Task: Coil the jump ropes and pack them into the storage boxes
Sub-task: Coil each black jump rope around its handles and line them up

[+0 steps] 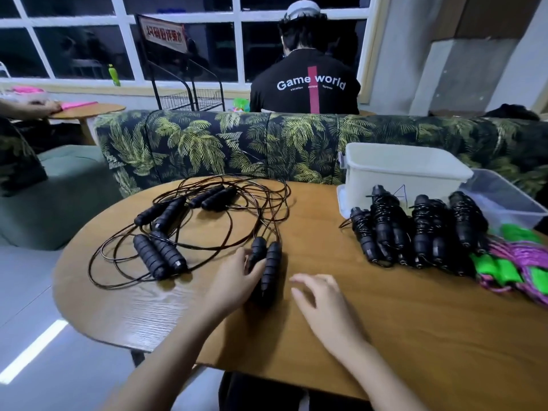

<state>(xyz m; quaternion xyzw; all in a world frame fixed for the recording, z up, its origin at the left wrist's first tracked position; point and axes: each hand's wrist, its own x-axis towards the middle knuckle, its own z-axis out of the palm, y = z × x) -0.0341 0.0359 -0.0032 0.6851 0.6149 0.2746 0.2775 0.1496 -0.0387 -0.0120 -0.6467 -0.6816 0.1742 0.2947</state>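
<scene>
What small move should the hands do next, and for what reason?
Probably the left hand should grip the handle pair it touches and draw it clear, with the open right hand ready for the cord: that cord runs loose into the tangle, while the coiled bundles lie by the white box.

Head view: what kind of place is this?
Probably an indoor lounge or common room, not a workshop: a palm-print sofa, an oval wooden table beside it, and a large grid-paned window, dark outside.
</scene>
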